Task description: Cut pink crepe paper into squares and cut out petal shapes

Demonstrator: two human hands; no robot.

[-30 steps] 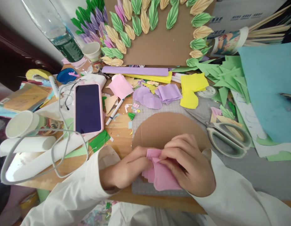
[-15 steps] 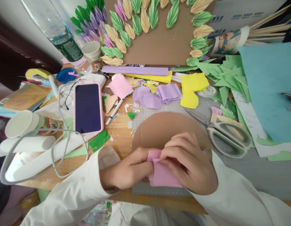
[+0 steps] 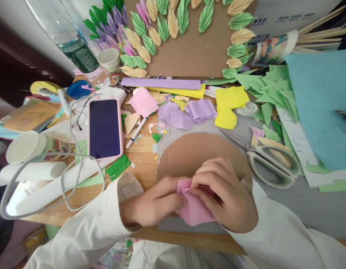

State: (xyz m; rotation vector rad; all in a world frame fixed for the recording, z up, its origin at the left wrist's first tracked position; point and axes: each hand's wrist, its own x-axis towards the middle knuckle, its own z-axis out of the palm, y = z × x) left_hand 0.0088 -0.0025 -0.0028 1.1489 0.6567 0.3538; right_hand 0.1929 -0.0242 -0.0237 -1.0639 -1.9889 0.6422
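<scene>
My left hand (image 3: 154,203) and right hand (image 3: 226,198) pinch the pink paper (image 3: 197,209) between them over the disc (image 3: 201,151); I judge its gathering partly done, lower edge still unshaped, with cut purple pieces (image 3: 201,111) beyond my grip.

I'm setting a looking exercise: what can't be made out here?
Head view:
Pink paper: layer count, hidden by left hand and right hand.
Cardboard disc: part of near edge, covered by hands and paper.
Bottle: upper end, cut off by picture's upper edge.
Bottle label: wording, too small and blurred.
</scene>
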